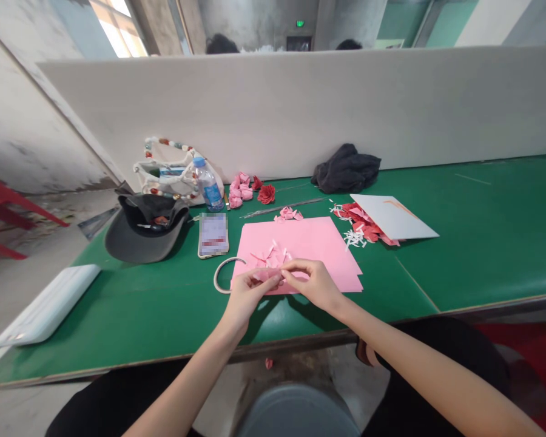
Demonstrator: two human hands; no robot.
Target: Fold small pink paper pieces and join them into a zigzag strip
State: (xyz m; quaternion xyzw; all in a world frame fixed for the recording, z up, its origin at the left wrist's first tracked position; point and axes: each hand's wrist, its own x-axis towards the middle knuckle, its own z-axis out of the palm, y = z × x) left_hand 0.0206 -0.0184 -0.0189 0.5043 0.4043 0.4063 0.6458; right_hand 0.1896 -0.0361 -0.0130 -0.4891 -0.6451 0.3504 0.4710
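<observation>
While held over a pink paper sheet (328, 262) on the green table (464, 243), a small pink paper piece (267, 275) is pinched between the left hand (253, 297) and right hand (312, 284), both grips closed on it.

Pink paper sheet (323, 243), red paper rose (266, 194), green workbench (482, 243), dark grey cap (145, 240), off-white partition (300, 109)

A workshop, shown by the long green workbench (464, 243) and white partition (300, 109).

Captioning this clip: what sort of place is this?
Probably a workshop or factory room: a long green-topped workbench, a white partition with people's heads showing beyond, and rough concrete walls.
</observation>
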